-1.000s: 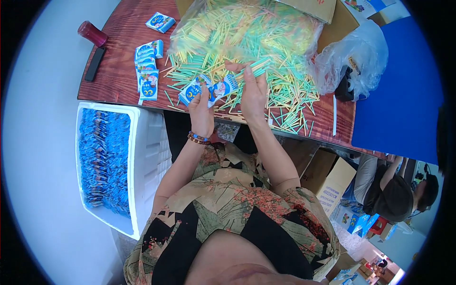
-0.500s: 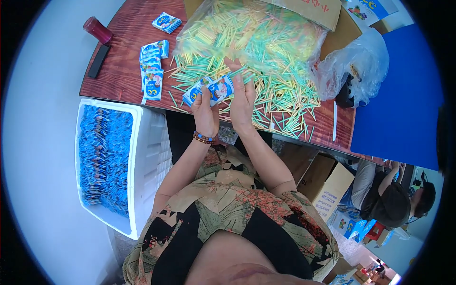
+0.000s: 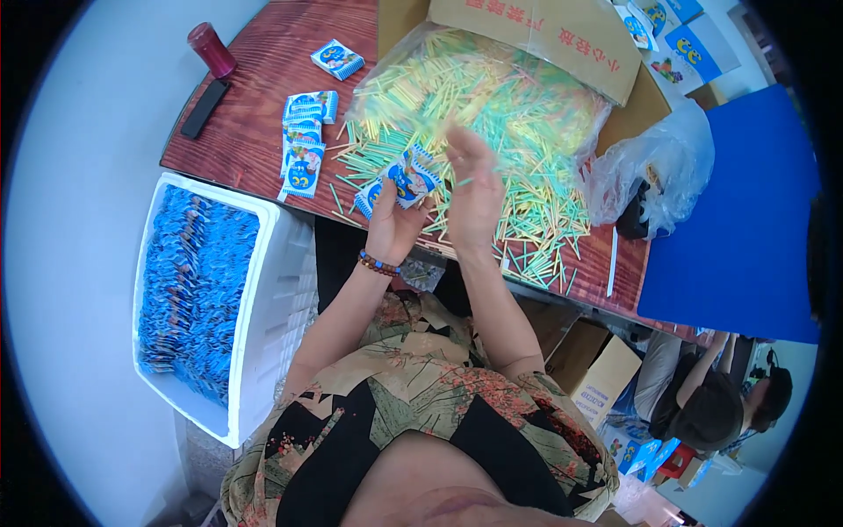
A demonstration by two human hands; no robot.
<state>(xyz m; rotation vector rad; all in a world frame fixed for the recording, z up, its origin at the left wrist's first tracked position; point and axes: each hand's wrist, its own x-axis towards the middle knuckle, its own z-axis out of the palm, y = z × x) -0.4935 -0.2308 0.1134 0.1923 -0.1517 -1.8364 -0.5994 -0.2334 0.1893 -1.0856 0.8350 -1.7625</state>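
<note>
Above the table's near edge, my left hand is closed on small blue-and-white packets, fanned so that at least two overlap. Just right of them my right hand is raised, its fingers pointing away from me and smeared by motion. A short bit of green shows by its palm; whether it is held I cannot make out. Beyond and around this hand spreads a heap of thin pastel sticks, green, yellow and pinkish, spilling from a clear plastic bag.
An overlapping row of packets lies left on the wooden table, one packet beyond. A white foam box full of packets stands lower left. Right are a crumpled plastic bag and blue board. Another person sits far right.
My right hand has left the packets and moved right, over the sticks. The left hand keeps the packets. The whole view has shifted a little.
</note>
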